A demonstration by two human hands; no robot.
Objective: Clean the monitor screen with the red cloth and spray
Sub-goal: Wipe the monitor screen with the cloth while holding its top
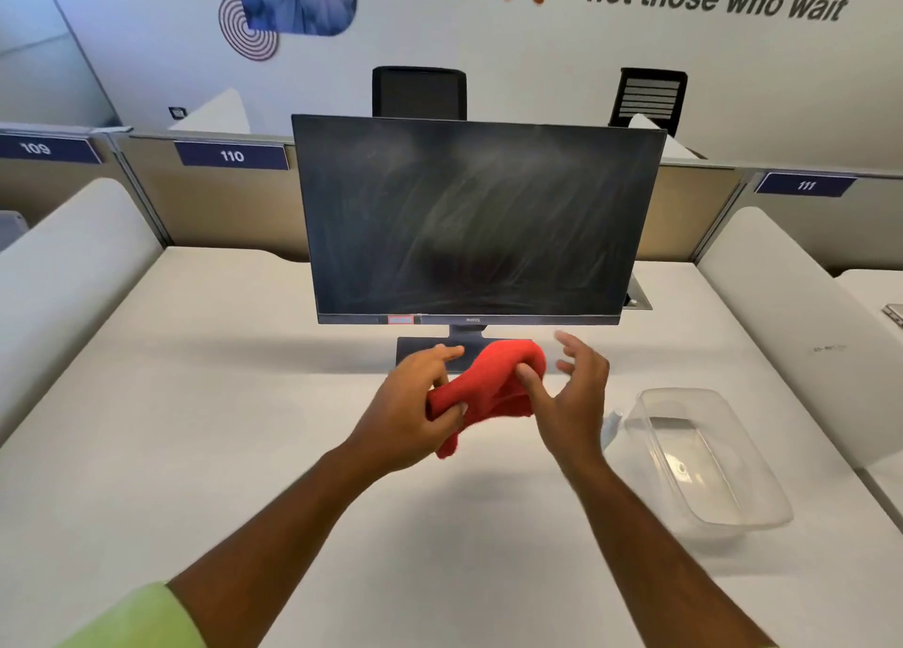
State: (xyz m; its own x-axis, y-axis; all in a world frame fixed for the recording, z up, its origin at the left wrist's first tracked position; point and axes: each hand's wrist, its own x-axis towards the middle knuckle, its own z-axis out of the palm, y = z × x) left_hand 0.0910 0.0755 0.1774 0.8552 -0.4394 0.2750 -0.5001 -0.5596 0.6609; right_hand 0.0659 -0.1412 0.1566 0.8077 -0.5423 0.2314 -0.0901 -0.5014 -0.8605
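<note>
The dark monitor [476, 222] stands upright on the white desk [195, 427], its screen covered in pale smears and streaks. In front of its stand, both hands hold the bunched red cloth [488, 378] above the desk. My left hand [415, 403] grips the cloth's lower left end between thumb and fingers. My right hand [571, 393] pinches the cloth's right side with its thumb, while the other fingers are spread and loosely curled. A pale object that may be the spray [613, 425] peeks out behind my right hand, mostly hidden.
A clear plastic tub [762, 515] sits on the desk at the right. Padded white dividers [73, 266] flank the desk on both sides. Behind the monitor runs a partition with number plates, and two black chairs [419, 93] stand beyond it.
</note>
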